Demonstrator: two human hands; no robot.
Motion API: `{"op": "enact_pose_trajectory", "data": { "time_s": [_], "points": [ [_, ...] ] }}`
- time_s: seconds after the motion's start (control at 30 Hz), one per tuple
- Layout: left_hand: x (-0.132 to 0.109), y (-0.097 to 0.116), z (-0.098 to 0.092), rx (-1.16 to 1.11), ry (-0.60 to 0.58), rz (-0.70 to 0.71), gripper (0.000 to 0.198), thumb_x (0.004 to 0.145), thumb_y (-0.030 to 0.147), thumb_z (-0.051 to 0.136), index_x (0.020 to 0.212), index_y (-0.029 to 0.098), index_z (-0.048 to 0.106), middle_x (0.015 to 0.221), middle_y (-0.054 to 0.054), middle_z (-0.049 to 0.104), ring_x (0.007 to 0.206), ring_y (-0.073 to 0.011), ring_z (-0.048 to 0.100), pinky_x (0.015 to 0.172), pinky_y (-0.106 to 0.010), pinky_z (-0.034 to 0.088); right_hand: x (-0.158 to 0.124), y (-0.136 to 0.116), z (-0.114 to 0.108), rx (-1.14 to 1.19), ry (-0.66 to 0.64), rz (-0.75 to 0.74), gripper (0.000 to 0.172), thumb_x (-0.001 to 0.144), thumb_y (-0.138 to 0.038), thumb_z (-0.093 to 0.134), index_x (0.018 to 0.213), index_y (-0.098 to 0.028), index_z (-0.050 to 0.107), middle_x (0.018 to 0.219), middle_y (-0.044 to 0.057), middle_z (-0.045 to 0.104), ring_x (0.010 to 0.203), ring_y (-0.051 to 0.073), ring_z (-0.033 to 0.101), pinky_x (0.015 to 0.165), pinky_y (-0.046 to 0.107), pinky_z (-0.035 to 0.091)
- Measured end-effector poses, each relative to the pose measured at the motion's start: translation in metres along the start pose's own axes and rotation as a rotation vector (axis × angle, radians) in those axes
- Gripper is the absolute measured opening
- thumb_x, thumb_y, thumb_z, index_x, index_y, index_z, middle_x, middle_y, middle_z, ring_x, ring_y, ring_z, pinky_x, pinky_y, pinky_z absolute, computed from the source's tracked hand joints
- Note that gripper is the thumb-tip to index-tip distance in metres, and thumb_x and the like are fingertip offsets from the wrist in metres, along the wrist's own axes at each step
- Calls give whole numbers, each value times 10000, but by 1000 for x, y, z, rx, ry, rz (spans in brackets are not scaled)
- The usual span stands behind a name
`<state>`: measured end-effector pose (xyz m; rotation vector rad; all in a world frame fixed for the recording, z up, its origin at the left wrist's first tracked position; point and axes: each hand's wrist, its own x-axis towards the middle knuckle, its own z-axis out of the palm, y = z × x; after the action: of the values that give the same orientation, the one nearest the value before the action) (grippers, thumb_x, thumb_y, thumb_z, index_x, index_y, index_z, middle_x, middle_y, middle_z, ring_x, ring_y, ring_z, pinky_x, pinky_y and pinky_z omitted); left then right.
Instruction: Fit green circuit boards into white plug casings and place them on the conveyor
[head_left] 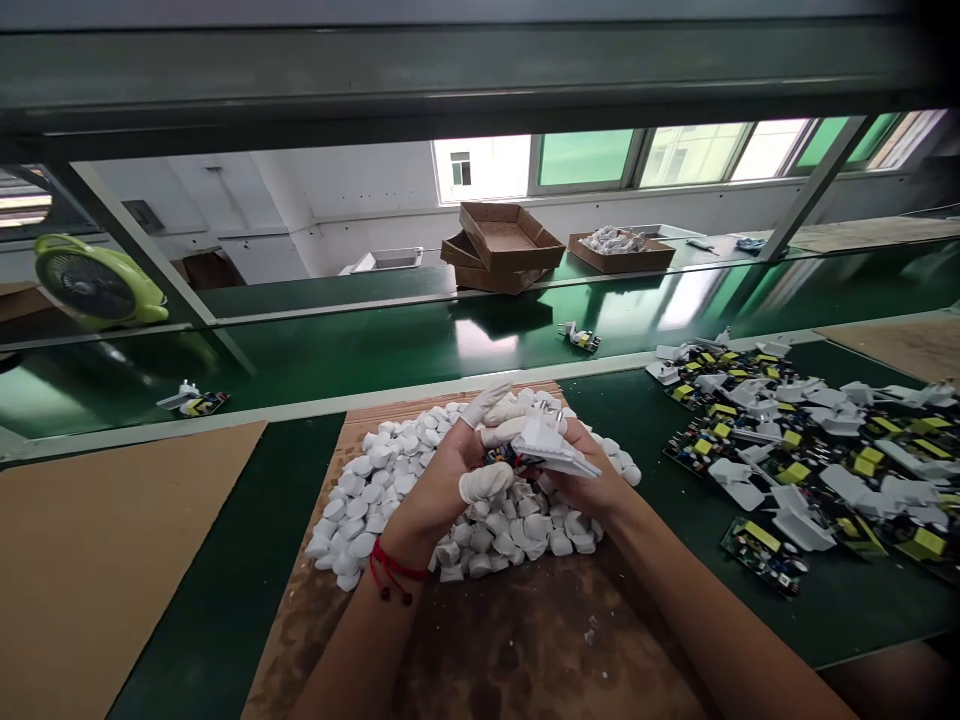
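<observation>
My left hand, with white finger covers and a red string bracelet at its wrist, is closed around a small circuit board; the fingers hide much of it. My right hand grips the white plastic plug housing, whose metal pins point up and away from me. Board and housing are close together, held above a pile of small white plastic caps. The pile lies on a stained brown board in front of me.
To the right is a heap of circuit boards with white plug housings. Single units lie on the green conveyor belt, which runs across behind the pile. Beyond it stand stacked cardboard trays and a filled tray. A cardboard sheet is at left.
</observation>
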<state>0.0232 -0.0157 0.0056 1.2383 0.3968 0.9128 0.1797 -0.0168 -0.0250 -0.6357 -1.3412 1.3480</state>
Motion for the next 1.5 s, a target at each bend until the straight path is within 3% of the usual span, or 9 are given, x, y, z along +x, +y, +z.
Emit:
{"op": "enact_pose_trajectory", "data": {
  "time_s": [0.27, 0.4, 0.57, 0.67, 0.73, 0.87, 1.07, 1.33, 1.5],
  "points": [
    [1, -1, -1, 21, -12, -21, 994, 564, 421, 839, 1422, 277, 359, 1339, -127, 553, 1205, -346, 517, 983, -411, 421, 4, -7, 2, 16, -38, -27, 252, 651, -434, 770, 800, -232, 752, 806, 48, 711, 810, 237, 638, 661, 313, 494],
    [0, -3, -1, -77, 70, -35, 752, 630, 410, 804, 1307, 258, 514, 1178, -91, 657, 997, -259, 638, 876, -354, 495, 4, -7, 5, 58, 36, 54, 294, 688, -470, 737, 841, -219, 750, 721, 26, 676, 643, 171, 586, 601, 285, 462],
    [6, 1, -9, -310, 435, -58, 299, 850, 407, 586, 963, 140, 658, 884, -69, 713, 694, -161, 662, 706, -293, 553, 6, -8, 7, 114, 207, 56, 354, 777, -517, 645, 1013, -260, 704, 954, 29, 689, 796, 163, 615, 722, 289, 460],
    [10, 13, -19, -370, 755, -121, 323, 960, 330, 371, 967, 128, 624, 866, -78, 690, 700, -167, 670, 668, -290, 563, 8, -13, 6, 137, 280, 19, 339, 754, -509, 662, 968, -250, 713, 984, 48, 705, 893, 208, 634, 724, 304, 452],
    [10, 22, -26, -365, 852, -158, 314, 970, 295, 335, 1029, 130, 596, 907, -94, 678, 755, -190, 681, 673, -303, 572, 8, -15, 6, 134, 299, -3, 314, 769, -498, 643, 928, -241, 724, 939, 50, 717, 868, 206, 638, 710, 304, 447],
    [9, 31, -37, -372, 874, -121, 319, 965, 227, 333, 1171, 114, 549, 1091, -146, 641, 1010, -245, 650, 796, -332, 569, 7, -16, 6, 135, 292, -4, 308, 772, -493, 638, 904, -234, 741, 952, 52, 720, 859, 203, 639, 707, 301, 447],
    [7, 27, -41, -256, 831, 153, 336, 953, 232, 368, 1217, 187, 571, 1445, -90, 448, 1317, -221, 439, 1048, -364, 435, 5, -16, 8, 104, 237, 38, 367, 731, -551, 673, 906, -240, 759, 952, 56, 724, 869, 216, 645, 705, 303, 460],
    [5, 20, -38, -54, 714, 86, 325, 873, 291, 528, 1169, 198, 625, 1167, -100, 667, 1014, -210, 642, 744, -284, 522, 5, -14, 6, 0, 242, -15, 368, 744, -560, 638, 816, -218, 755, 806, 61, 730, 765, 204, 640, 703, 322, 480],
    [5, 13, -32, -10, 678, 41, 362, 742, 300, 680, 1084, 180, 662, 978, -69, 709, 844, -172, 642, 653, -261, 485, 9, -15, -18, -681, 375, 14, 462, 871, -499, 408, 950, -162, 714, 923, 95, 718, 831, 232, 650, 741, 350, 515]
  ]
}}
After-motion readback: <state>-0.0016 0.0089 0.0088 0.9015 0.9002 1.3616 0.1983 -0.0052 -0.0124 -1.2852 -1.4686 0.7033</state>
